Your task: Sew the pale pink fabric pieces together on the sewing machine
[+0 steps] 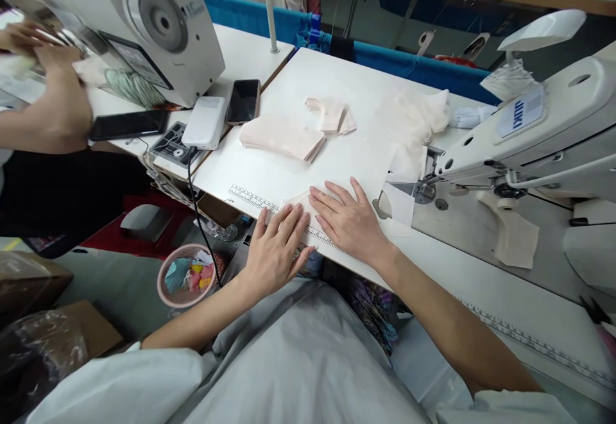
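Note:
Both hands lie on a small pale pink fabric piece [299, 199] at the front edge of the white table [283, 177], over a printed ruler scale. My left hand [276, 251] rests with its fingers stretched out on the cloth's left part. Flat beside it, my right hand [349, 222] has its fingers spread across the cloth. Most of the piece is hidden under them. Farther back are a folded stack of pale pink fabric [282, 136] and a smaller curved stack [332, 116]. Right of my hands stands a sewing machine [520, 122], with white material at its needle.
Crumpled pale fabric [416, 116] lies behind the needle area. A phone [243, 101], a white power bank [205, 122] and a cable are at left. Another person's arm [48, 97] is beside a second sewing machine [163, 23]. A pink basket [187, 276] of scraps stands on the floor.

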